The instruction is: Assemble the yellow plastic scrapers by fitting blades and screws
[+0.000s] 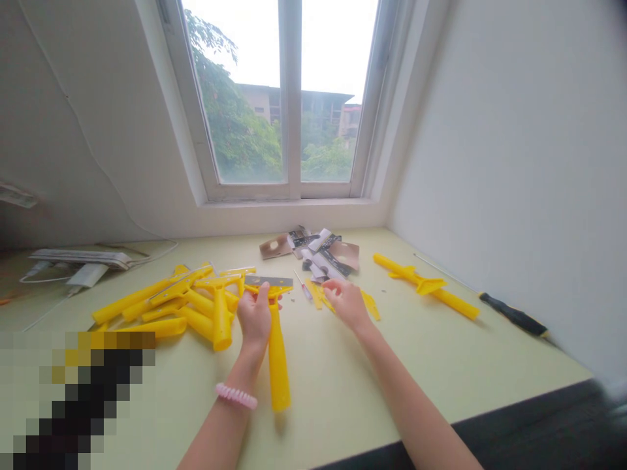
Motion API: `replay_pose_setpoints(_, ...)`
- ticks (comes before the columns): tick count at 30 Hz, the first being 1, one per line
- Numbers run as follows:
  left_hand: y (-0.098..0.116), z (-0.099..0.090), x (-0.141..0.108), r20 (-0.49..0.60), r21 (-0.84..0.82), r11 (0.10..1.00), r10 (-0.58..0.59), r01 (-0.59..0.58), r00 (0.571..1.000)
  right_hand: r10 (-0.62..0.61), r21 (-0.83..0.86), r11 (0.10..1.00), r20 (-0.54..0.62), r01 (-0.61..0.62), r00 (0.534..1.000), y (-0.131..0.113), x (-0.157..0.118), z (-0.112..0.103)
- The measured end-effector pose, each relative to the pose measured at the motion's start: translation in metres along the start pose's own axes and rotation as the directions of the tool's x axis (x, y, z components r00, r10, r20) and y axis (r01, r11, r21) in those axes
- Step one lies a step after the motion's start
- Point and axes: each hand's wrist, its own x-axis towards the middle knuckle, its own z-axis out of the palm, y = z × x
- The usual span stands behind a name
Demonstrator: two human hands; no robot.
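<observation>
My left hand (pixel 255 320) is wrapped around the neck of a yellow scraper (pixel 279 359), its metal blade facing away from me and its handle pointing towards me. To the right, my right hand (pixel 347 303) hovers over or rests among flat yellow plastic pieces (pixel 371 305); its fingers are curled into a pinch. Whatever sits between those fingertips is too small to make out. A small screwdriver (pixel 306 290) lies on the table between both hands. Left of my left hand is a heap of several yellow scrapers (pixel 200 303), some with metal blades showing.
Torn cardboard packaging (pixel 326 254) is piled near the window. At the right lie yellow handle parts (pixel 421 284) and a long black-handled tool (pixel 514 316) by the wall. A power strip (pixel 81 258) with cables is at the back left. Pixelation covers the lower left.
</observation>
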Motion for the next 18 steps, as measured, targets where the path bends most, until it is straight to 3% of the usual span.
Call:
replay_pose_setpoints(7, -0.004, 0.002, -0.004, 0.045, 0.065, 0.998, 0.0, -0.003, 0.999, -0.161, -0.43, 0.879, 0.139, 0.206, 0.977, 0.001, -0.004, 0.017)
replay_pose_setpoints(18, -0.003, 0.003, -0.006, 0.125, 0.071, 0.997, -0.039, 0.031, 0.991, -0.104, -0.667, 0.722, 0.157, 0.183, 0.982, -0.013, -0.004, 0.018)
